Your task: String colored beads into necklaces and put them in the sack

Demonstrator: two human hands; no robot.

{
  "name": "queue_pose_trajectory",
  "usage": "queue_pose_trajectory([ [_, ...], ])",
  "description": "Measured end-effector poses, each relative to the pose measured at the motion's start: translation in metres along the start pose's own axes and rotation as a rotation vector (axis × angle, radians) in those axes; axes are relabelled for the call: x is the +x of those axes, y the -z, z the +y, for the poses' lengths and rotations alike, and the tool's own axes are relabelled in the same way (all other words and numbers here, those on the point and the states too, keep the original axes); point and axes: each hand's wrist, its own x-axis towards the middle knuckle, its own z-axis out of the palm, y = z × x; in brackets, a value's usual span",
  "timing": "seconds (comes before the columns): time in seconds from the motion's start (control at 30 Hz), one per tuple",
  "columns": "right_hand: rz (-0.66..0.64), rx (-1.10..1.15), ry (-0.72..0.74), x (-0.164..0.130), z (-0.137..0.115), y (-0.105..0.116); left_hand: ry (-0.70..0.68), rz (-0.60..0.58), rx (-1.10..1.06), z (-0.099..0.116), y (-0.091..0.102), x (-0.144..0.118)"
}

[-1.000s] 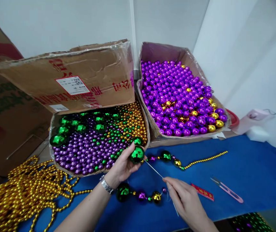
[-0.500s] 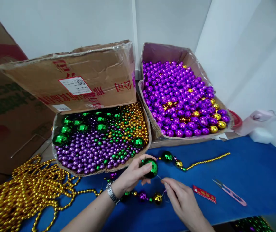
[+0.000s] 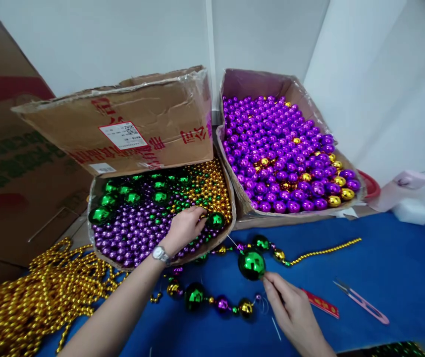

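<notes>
Green bead on needle

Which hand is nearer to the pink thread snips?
Right. The right hand is left of the pink thread snips; the left hand is farther away, over the open box of mixed beads.

Left hand: fingertip contact too small to tell. Beyond right hand: needle partly hidden by green ball. Left of left hand: gold strands cut off at edge.
</notes>
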Motion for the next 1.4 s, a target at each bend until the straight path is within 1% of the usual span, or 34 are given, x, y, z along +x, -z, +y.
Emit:
queue_pose_trajectory([
  [0.1,-0.001,-0.004,0.004,0.000,0.000,0.000,0.003,-0.040,0.019,-0.013,-0.015,0.008],
  [0.17,0.000,-0.007,0.003,0.000,0.000,0.001,0.002,-0.054,0.012,-0.016,-0.024,0.010],
  [0.23,0.007,-0.009,0.001,0.001,0.000,0.003,0.008,-0.056,-0.013,-0.017,-0.028,0.012],
  [0.3,0.012,-0.011,-0.003,0.001,-0.001,0.003,0.026,-0.038,-0.053,-0.016,-0.026,0.014],
  [0.37,0.010,-0.008,-0.010,0.000,-0.002,0.004,0.050,-0.002,-0.112,-0.012,-0.022,0.014],
  [0.47,-0.001,0.005,-0.019,0.001,-0.004,0.003,0.081,0.035,-0.226,0.001,-0.013,0.007],
  [0.5,-0.002,0.008,-0.020,0.002,-0.005,0.003,0.108,0.023,-0.326,0.007,-0.011,0.003],
  [0.53,-0.002,0.008,-0.019,0.002,-0.006,0.003,0.153,-0.002,-0.477,0.012,-0.009,-0.002],
  [0.63,0.004,0.004,-0.014,0.004,-0.008,0.002,0.370,-0.123,-1.090,0.030,-0.010,-0.018],
  [0.67,0.007,0.002,-0.006,0.004,-0.008,0.001,0.433,-0.153,-1.252,0.034,-0.012,-0.023],
  [0.7,0.008,-0.002,0.002,0.004,-0.009,0.001,0.472,-0.171,-1.349,0.039,-0.013,-0.027],
  [0.77,0.010,-0.015,0.019,0.004,-0.010,0.000,0.497,-0.184,-1.432,0.044,-0.016,-0.031],
  [0.87,0.008,-0.035,0.022,0.004,-0.010,-0.001,0.480,-0.201,-1.433,0.048,-0.018,-0.034],
  [1.0,0.003,-0.070,0.026,0.003,-0.006,-0.001,0.452,-0.220,-1.370,0.050,-0.017,-0.035],
  [1.1,0.034,-0.146,0.080,0.001,0.000,-0.001,0.417,-0.194,-1.243,0.053,-0.013,-0.035],
  [1.2,0.064,-0.268,0.162,-0.002,0.009,-0.005,0.349,-0.168,-1.066,0.057,-0.011,-0.037],
  [1.27,0.050,-0.324,0.170,-0.002,0.015,-0.010,0.308,-0.179,-0.983,0.060,-0.015,-0.040],
  [1.4,-0.053,-0.367,0.017,-0.002,0.029,-0.024,0.262,-0.206,-0.898,0.061,-0.039,-0.052],
])
